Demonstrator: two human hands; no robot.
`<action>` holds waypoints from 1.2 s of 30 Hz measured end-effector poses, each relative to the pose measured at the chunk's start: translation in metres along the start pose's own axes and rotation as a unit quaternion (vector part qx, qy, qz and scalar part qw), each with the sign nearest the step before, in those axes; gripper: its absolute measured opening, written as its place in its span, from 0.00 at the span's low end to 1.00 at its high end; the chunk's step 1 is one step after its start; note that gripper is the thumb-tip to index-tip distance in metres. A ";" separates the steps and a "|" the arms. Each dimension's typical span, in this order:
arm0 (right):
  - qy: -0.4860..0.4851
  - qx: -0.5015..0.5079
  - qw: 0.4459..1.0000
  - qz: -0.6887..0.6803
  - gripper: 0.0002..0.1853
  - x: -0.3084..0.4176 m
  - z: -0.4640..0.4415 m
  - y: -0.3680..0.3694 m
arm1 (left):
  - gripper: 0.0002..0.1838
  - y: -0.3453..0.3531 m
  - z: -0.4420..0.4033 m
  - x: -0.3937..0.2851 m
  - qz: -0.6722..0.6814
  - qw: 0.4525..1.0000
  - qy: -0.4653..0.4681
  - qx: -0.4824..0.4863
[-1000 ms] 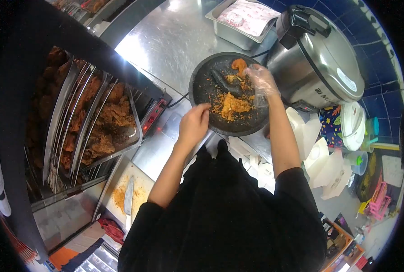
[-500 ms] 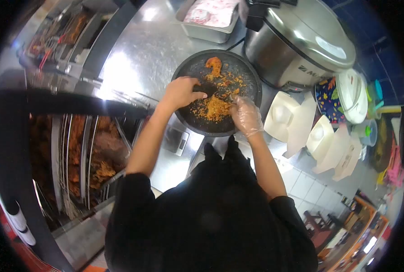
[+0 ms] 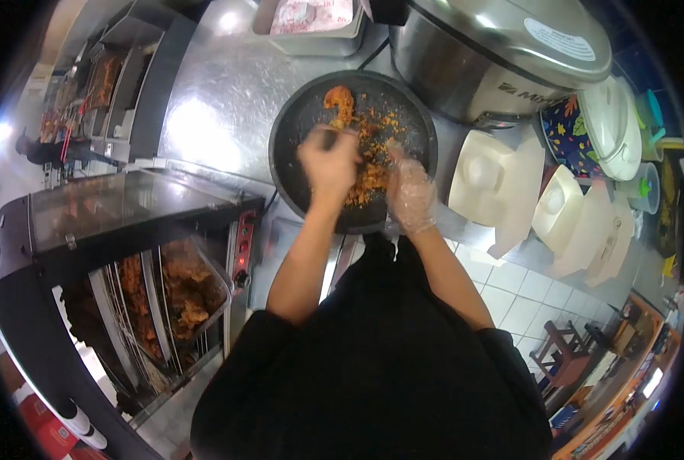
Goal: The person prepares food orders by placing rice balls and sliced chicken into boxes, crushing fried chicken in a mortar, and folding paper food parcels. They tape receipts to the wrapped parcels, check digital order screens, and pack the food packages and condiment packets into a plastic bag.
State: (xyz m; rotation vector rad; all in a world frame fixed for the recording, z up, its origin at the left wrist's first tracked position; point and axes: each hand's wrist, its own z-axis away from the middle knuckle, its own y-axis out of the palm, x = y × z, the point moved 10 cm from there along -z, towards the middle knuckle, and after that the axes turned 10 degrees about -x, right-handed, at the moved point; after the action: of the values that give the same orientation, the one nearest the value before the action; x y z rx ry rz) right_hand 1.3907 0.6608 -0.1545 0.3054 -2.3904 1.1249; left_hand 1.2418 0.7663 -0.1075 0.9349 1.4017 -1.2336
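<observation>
A wide dark stone mortar (image 3: 296,115) stands on the steel counter, with orange-brown crumbs (image 3: 366,184) and a larger fried piece (image 3: 340,101) in it. My left hand (image 3: 329,162), bare and slightly blurred, is wrapped round the dark pestle (image 3: 329,139) over the left half of the bowl. In a clear plastic glove, my right hand (image 3: 412,193) is at the bowl's right side beside the crumbs. Its fingers are bent together, and what they hold, if anything, is too small to make out.
A large steel cooker (image 3: 465,73) stands behind right. Open cartons (image 3: 476,184) lie to the right. At the back is a steel pan (image 3: 311,42) with printed paper. A warming cabinet (image 3: 127,207) with fried pieces is at the left; a distant person (image 3: 47,151) stands beyond.
The view has shifted. My left hand has gone from the bowl's rim to the pestle inside it. My right hand has come down from the large fried piece to the bowl's lower right.
</observation>
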 end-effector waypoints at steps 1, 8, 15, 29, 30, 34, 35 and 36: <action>-0.003 0.007 1.000 -0.006 0.21 0.006 0.006 -0.005 | 0.06 0.002 0.003 0.042 -0.022 1.000 0.015 0.009; 0.018 0.014 1.000 -0.012 0.23 -0.004 0.002 -0.001 | 0.07 -0.003 0.003 0.014 0.123 0.992 -0.003 0.011; 0.032 0.019 0.998 -0.045 0.23 0.001 -0.007 -0.004 | 0.05 -0.016 -0.012 -0.023 0.088 0.996 0.033 -0.002; 0.014 0.052 0.998 0.029 0.21 0.007 -0.002 0.006 | 0.07 0.021 -0.023 0.047 0.004 0.998 0.048 0.044; 0.034 0.068 0.997 0.010 0.21 0.010 -0.004 0.005 | 0.07 0.013 -0.023 0.037 0.011 0.997 0.058 0.040; 0.074 0.215 0.974 -0.004 0.40 0.064 -0.005 0.030 | 0.05 -0.078 -0.034 0.033 0.277 0.954 -0.046 -0.108; 0.049 0.235 0.970 0.049 0.43 0.080 0.000 0.036 | 0.06 -0.106 -0.029 0.034 0.306 0.937 -0.066 -0.153; 0.057 0.236 0.966 0.089 0.45 0.084 0.008 0.050 | 0.05 -0.132 -0.023 0.025 0.347 0.918 -0.049 -0.186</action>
State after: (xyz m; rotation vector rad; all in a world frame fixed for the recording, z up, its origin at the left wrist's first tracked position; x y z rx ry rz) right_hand 1.2960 0.6871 -0.1494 0.1761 -2.0569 1.7453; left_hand 1.1054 0.7637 -0.1054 0.9617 1.0278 -0.4503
